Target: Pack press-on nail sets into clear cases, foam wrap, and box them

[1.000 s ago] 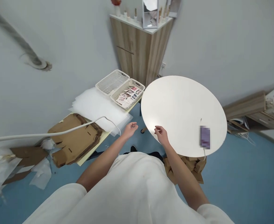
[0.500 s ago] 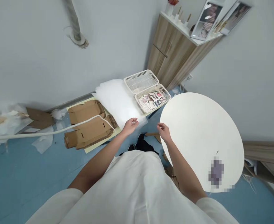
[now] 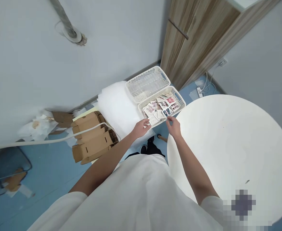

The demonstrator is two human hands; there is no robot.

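Observation:
A white perforated basket (image 3: 177, 114) holds several small printed cards (image 3: 165, 104), some pale with writing, others with red, pink and dark blue designs. My left hand (image 3: 141, 128) is at the basket's near left corner, its fingers a little apart and nothing seen in them. Close to the near right edge of the same basket is my right hand (image 3: 174, 126), fingers loosely bent and apart. Whether either hand touches the rim I cannot tell. Behind sits a second white basket (image 3: 128, 86) with clear plastic inside.
White foam sheets (image 3: 115, 102) lie left of the baskets, beside flattened cardboard boxes (image 3: 95, 138). A pale hose (image 3: 66, 138) crosses over the boxes. To the right stands a round white table (image 3: 215, 134); a wood-grain cabinet (image 3: 194, 38) and a power strip (image 3: 199, 92) are behind.
Both hands have moved forward to the near side of the card basket. The view has shifted, so the baskets and round table look larger and the cabinet top is mostly out of frame.

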